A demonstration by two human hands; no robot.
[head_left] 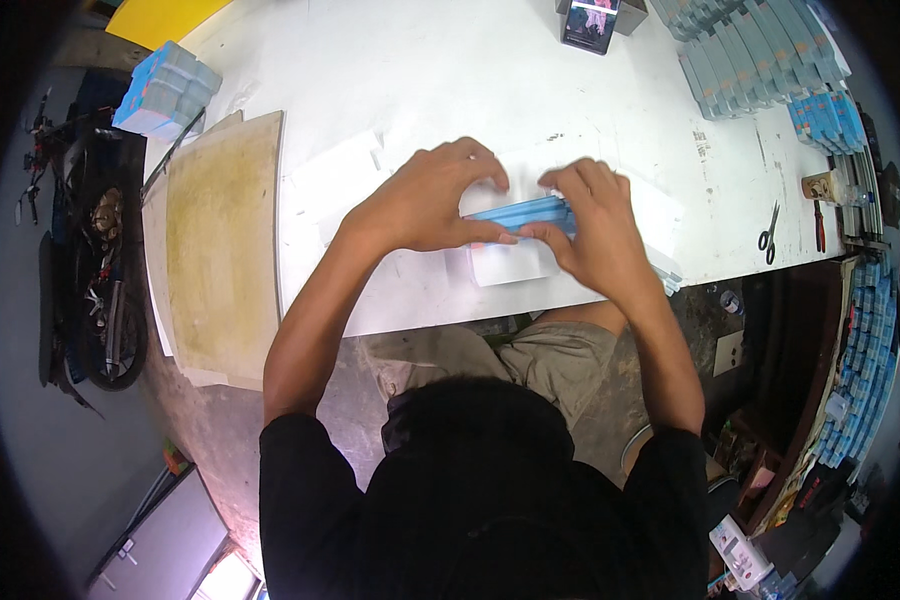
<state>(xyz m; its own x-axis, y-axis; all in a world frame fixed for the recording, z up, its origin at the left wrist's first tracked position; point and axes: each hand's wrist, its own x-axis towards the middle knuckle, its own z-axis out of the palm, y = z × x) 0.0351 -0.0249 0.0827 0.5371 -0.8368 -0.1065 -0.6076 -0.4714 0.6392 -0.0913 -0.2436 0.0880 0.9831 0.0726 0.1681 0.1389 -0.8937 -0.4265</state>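
Between my two hands is a long, narrow blue carton (pixel 520 213) with a white lower part, close to the near edge of the white table. My left hand (pixel 432 200) grips its left end, the thumb along the near side and the fingers curled over from the far side. At the other end, my right hand (pixel 592 215) pinches the carton with thumb and bent fingers. Under and beside it lie white sheets (pixel 655 215), partly hidden by my right hand. A white panel (pixel 510 264) shows just below the blue part; I cannot tell whether it is joined.
A worn yellowish board (pixel 225 215) lies at the left, with stacked blue-grey boxes (pixel 170 92) behind it. Rows of grey-blue boxes (pixel 765 60) fill the far right. Scissors (pixel 768 235) lie near the right edge beside a cup (pixel 820 187). A phone (pixel 590 24) stands at the back.
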